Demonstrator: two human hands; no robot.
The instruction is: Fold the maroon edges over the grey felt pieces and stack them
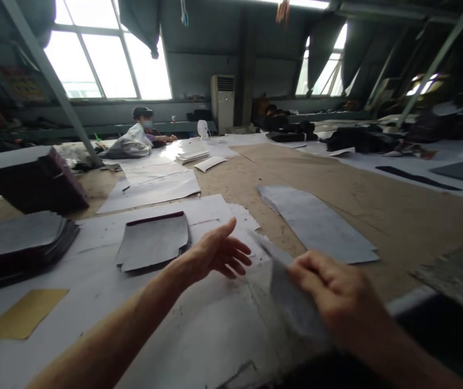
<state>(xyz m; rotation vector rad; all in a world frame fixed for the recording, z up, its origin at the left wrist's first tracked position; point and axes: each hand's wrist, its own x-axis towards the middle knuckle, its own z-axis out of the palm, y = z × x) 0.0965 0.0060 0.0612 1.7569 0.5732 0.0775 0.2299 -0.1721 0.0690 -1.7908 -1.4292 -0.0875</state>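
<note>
My right hand is closed, thumb over bent fingers, on the right side of a grey cut panel held above the worktop near its front edge; ply count blurred, cannot tell. My left hand is empty, fingers loosely spread, apart from the panel. Judgement: grip lightly, supporting the free corner to avoid creasing.

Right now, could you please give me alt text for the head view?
The right hand holds a thin grey piece, blurred, over a worktable. The left hand is open and empty beside it; grey stacks lie nearby.
</note>
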